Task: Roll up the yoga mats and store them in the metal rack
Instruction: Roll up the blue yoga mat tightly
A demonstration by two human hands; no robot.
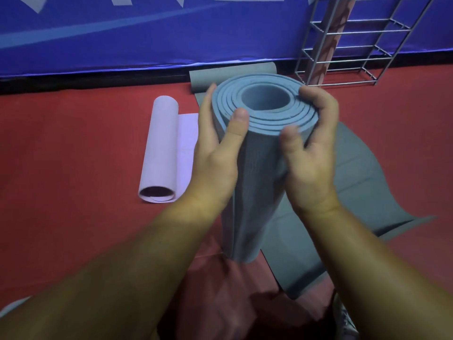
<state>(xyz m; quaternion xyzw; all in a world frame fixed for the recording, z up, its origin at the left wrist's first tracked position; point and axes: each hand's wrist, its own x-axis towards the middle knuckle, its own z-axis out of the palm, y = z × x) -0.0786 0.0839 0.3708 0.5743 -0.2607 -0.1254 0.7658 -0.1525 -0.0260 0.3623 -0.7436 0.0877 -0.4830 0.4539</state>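
The person holds a rolled blue yoga mat (255,168) upright between both hands, its open spiral end tipped toward the camera so the layers and the hollow core show. The left hand (215,153) wraps the roll's left side near the top, fingers curved round the far side and thumb laid up the front with its tip at the rim. The right hand (310,153) clasps the right side at the same height, fingers curled over the top edge of the outer layers, thumb pressed against the front; this hand is slightly blurred. The lower end of the roll sits in front of the person's body, above the red floor (73,155), and I cannot tell whether it rests on anything. Behind and beneath the roll a grey mat (355,182) lies partly unrolled on the floor, its far end still coiled near the wall and its near edge wavy. To the left lies a lavender mat (161,148), mostly rolled, with a short flat flap beside it and its open end facing this way. At the upper right the metal rack (348,45), an open wire frame, stands on the floor against a blue banner (147,33) with white markings. One pinkish patterned rolled mat (331,38) already stands upright inside the rack, leaning a little. The blue roll is well apart from the rack.
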